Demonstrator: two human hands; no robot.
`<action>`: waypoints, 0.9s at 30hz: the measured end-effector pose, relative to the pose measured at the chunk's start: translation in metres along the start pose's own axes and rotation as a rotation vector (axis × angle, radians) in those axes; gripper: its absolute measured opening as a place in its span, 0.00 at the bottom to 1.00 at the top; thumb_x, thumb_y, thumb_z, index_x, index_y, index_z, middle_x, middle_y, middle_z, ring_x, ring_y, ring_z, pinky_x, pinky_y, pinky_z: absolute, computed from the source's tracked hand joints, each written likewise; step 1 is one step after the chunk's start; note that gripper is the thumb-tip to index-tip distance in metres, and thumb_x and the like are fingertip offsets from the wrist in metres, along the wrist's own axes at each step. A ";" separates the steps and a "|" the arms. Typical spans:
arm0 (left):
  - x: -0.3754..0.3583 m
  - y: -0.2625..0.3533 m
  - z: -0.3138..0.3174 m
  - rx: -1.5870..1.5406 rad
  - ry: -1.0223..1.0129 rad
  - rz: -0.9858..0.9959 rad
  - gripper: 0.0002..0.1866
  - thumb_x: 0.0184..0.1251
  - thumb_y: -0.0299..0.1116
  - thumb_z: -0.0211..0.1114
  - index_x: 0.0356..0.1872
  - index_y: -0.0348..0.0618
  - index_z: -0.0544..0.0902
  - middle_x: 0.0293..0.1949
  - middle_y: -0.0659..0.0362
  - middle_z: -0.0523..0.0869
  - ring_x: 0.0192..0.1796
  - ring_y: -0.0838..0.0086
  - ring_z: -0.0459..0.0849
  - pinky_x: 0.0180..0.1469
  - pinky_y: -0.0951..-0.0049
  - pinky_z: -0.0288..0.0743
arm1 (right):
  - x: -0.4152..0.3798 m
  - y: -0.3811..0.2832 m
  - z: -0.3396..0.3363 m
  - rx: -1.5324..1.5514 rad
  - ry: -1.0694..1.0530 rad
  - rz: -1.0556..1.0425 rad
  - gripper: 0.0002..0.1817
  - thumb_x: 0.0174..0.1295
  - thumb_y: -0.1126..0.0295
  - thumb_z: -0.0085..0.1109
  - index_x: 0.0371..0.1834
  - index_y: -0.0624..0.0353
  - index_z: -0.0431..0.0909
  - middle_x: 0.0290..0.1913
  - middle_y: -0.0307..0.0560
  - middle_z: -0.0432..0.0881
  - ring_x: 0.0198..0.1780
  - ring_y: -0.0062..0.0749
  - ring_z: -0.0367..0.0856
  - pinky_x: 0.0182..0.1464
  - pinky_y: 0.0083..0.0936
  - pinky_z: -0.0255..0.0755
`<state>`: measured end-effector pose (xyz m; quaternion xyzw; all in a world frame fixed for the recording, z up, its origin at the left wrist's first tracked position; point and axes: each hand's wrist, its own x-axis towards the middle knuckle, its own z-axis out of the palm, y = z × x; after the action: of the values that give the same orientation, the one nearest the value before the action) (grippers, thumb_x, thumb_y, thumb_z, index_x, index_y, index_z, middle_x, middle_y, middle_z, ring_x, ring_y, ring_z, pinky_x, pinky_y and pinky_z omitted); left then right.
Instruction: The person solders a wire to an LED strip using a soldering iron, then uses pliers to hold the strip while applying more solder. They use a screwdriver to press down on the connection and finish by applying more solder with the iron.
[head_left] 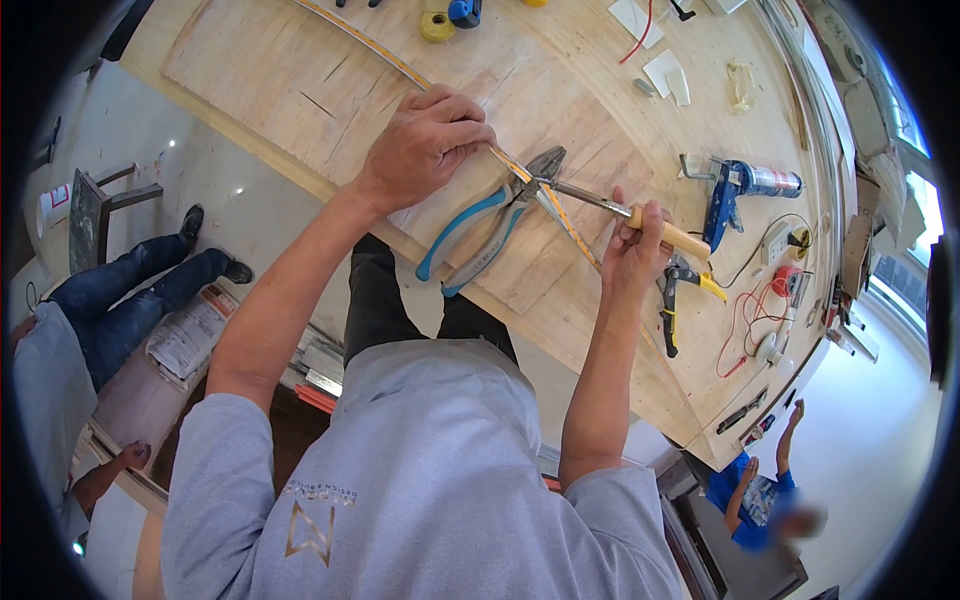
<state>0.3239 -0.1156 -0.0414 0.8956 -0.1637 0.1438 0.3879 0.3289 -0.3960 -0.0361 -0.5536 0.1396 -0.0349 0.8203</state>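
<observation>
My left hand pinches a narrow LED strip, orange and white, which runs on from both sides of the fingers. In my right hand is a soldering iron with a wooden handle, its metal shaft pointing left at the strip. The tip meets or nearly meets the strip beside the jaws of blue-handled pliers; contact is hard to judge. Those pliers lie on the wooden worktable under the strip. Yellow-and-black wire strippers rest just right of my right wrist.
A blue caulking gun lies to the right, near a power strip and red wire. Tape rolls sit at the far edge. One person is at left, another at lower right. A stool stands left.
</observation>
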 end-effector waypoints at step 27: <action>0.000 -0.001 0.001 -0.011 0.017 0.017 0.04 0.52 0.28 0.68 0.30 0.43 0.85 0.34 0.63 0.82 0.42 0.68 0.78 0.46 0.69 0.71 | 0.000 0.000 -0.001 0.002 0.004 0.005 0.12 0.64 0.71 0.56 0.23 0.57 0.67 0.14 0.39 0.66 0.11 0.19 0.60 0.58 0.40 0.75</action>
<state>0.3247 -0.1152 -0.0426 0.8907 -0.1688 0.1538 0.3930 0.3288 -0.3966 -0.0366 -0.5524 0.1429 -0.0340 0.8205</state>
